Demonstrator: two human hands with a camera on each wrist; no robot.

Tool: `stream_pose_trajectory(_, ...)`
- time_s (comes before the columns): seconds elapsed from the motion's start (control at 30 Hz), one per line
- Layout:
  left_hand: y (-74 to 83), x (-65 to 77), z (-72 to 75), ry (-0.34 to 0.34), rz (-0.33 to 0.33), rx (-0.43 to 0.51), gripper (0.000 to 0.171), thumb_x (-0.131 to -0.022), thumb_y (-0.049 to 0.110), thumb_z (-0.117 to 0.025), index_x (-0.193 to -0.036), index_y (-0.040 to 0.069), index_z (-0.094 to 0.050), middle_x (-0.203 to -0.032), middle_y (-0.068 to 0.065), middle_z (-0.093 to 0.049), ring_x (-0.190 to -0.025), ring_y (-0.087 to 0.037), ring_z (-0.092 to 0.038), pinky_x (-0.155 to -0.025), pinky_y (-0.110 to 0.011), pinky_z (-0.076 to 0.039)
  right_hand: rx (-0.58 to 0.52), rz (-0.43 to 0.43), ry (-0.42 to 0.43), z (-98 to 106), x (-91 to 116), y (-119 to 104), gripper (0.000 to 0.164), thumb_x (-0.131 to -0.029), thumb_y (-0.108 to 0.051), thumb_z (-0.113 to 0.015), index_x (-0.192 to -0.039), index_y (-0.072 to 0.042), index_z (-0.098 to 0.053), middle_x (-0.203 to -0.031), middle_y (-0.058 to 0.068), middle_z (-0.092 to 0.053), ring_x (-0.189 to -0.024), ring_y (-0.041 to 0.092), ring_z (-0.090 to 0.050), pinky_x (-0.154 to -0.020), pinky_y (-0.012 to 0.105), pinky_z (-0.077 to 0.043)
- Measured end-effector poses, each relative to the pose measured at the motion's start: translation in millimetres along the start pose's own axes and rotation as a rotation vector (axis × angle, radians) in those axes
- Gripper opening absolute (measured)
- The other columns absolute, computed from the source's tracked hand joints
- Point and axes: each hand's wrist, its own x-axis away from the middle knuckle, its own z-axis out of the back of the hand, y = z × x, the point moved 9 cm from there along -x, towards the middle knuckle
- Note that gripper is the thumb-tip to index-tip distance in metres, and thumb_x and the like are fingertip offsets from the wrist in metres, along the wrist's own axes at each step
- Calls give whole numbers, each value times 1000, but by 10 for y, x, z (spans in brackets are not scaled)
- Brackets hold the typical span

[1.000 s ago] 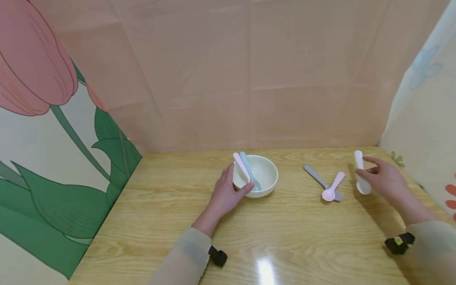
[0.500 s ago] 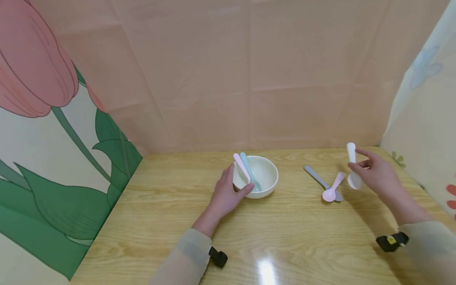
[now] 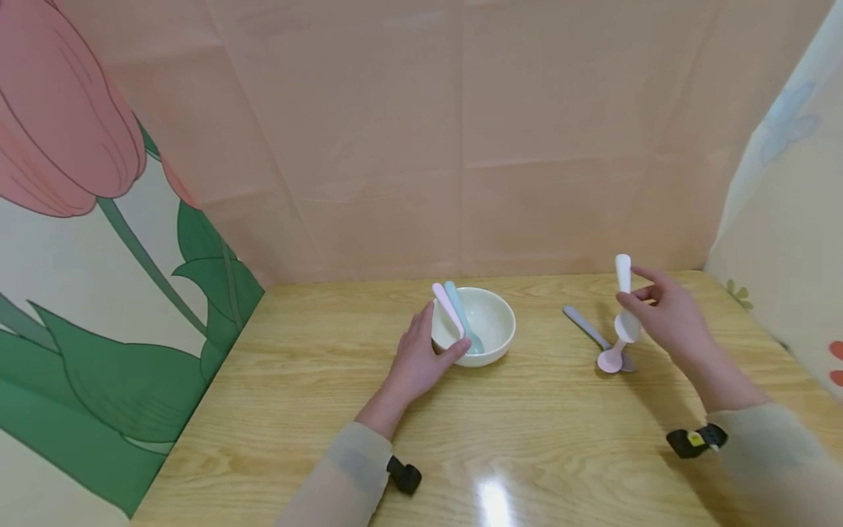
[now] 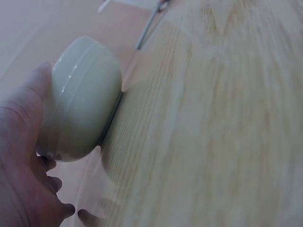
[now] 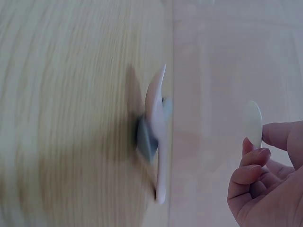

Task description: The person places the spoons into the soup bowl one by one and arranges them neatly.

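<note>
My left hand (image 3: 416, 360) grips the near left side of a white bowl (image 3: 486, 359), thumb over the rim and fingers along the outer wall. A pink spoon (image 3: 446, 306) and a light blue spoon (image 3: 470, 337) lean inside it, handles past the back left rim. Between thumb and fingers my right hand (image 3: 678, 316) pinches a white spoon (image 3: 623, 274), handle up, bowl end down, raised off the table. Below it, a second pink spoon (image 3: 609, 361) lies across a grey spoon (image 3: 582, 322); the white spoon hides part of the pink handle in the head view.
The wooden table (image 3: 296, 410) ends at a pink cloth backdrop (image 3: 369, 146). A tulip-printed panel (image 3: 151, 293) borders the left side, a pale printed panel (image 3: 790, 241) the right. Each sleeve cuff carries a small black camera (image 3: 405, 476).
The right hand has carried the white spoon left and slightly up, from right of the crossed spoons to over them. My left hand and the bowl stay in place.
</note>
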Motion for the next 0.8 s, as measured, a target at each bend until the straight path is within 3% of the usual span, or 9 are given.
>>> stream_pose_trajectory(0.27, 7, 6, 4, 7, -3, -2, 107, -100, 73, -67, -179, 20, -16, -178, -10, -32, -156, -37, -40, -125, -62, -34, -31, 41, 10, -142, -32, -268, 68, -113, -30, -67, -168, -3, -41, -119, 26, -73, -82, -7, -58, -63, 22, -51)
stream_pose_trajectory(0.8, 27, 5, 7, 3, 4, 0, 107, -100, 72, -69, -179, 21, -17, -176, -9, -34, -154, -36, -42, -124, -61, -35, -154, 64, -13, -480, -60, -732, 69, -112, -37, -67, -171, -13, -42, -120, 20, -73, -89, 15, -66, -70, 24, -53)
